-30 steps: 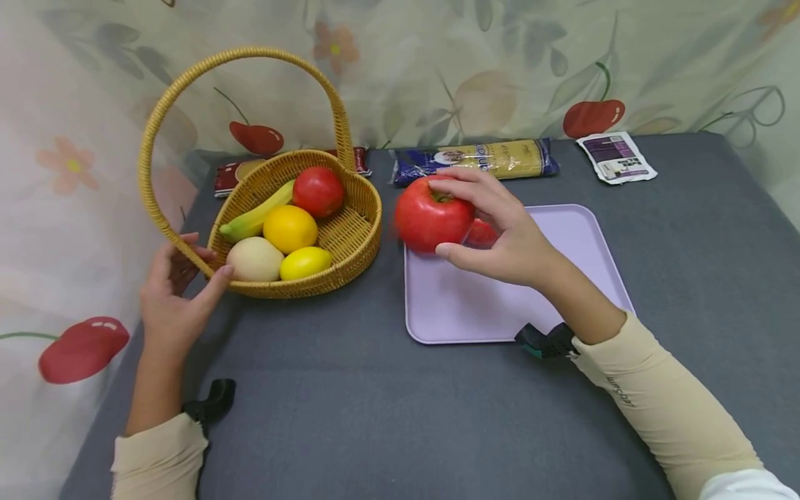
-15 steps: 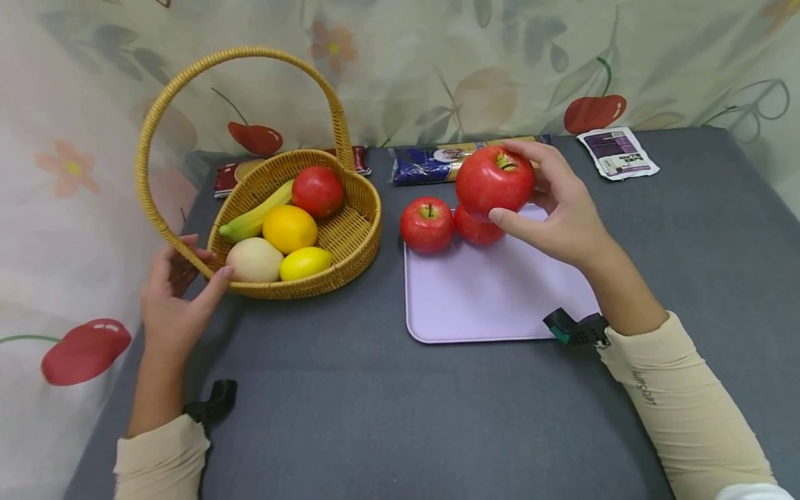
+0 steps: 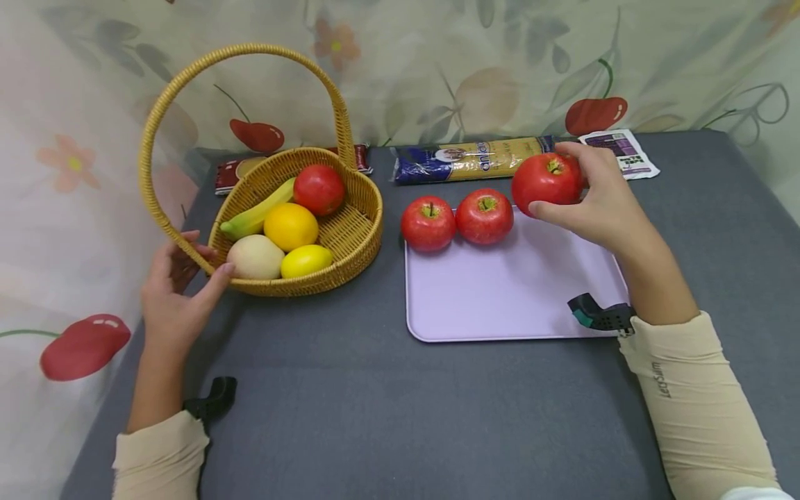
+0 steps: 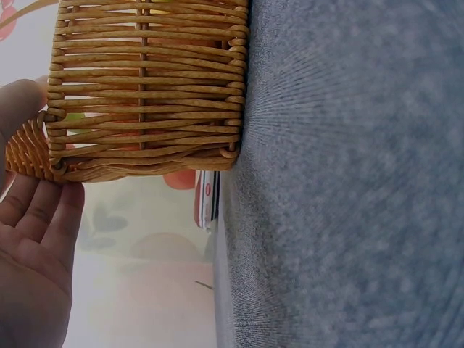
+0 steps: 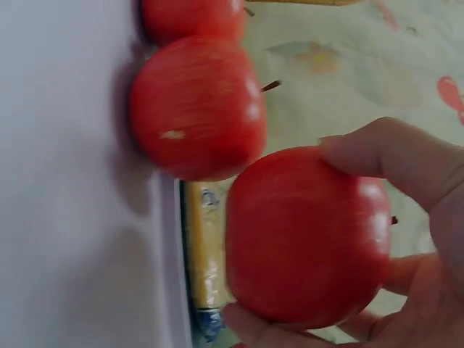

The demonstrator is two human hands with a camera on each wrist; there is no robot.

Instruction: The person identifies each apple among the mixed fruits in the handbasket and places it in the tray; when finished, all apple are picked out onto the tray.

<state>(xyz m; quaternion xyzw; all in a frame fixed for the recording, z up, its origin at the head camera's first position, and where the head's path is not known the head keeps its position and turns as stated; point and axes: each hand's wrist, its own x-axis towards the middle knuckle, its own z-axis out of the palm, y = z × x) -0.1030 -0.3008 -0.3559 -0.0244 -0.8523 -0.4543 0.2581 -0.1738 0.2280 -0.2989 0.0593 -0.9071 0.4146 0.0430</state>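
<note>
Gripping a red apple [image 3: 545, 182] from the side, the right hand [image 3: 609, 203] has its thumb on the near face and its fingers round the far one, the spread just as wide as the fruit! It's a firm-looking hold, thumb and fingers all in contact, with the stem in plain sight between them. And that apple is up off the tray [image 3: 494, 298], by its back right part; the right wrist view shows a gap between fruit and tray.

Over to the left hand [image 3: 177, 295], and it's pinching the basket [image 3: 353, 260] at the foot of the handle [image 3: 250, 48], thumb on the near side, fingers behind. The basket sits flat on the grey cloth [image 3: 387, 410].

Along the back of the lilac tray, two more apples: the middle apple [image 3: 485, 216] and, side by side with it, the left apple [image 3: 428, 223] at the corner. Inside the basket we have a banana [image 3: 255, 217], a red fruit [image 3: 319, 189], an orange [image 3: 290, 226], a pale round fruit [image 3: 255, 257] and a lemon [image 3: 307, 261]. Further back, a blue-and-yellow packet [image 3: 475, 158] lies behind the tray, a white-and-purple packet [image 3: 627, 154] to its right, and a red packet [image 3: 232, 175] partly behind the basket, all before a floral curtain [image 3: 412, 62].
</note>
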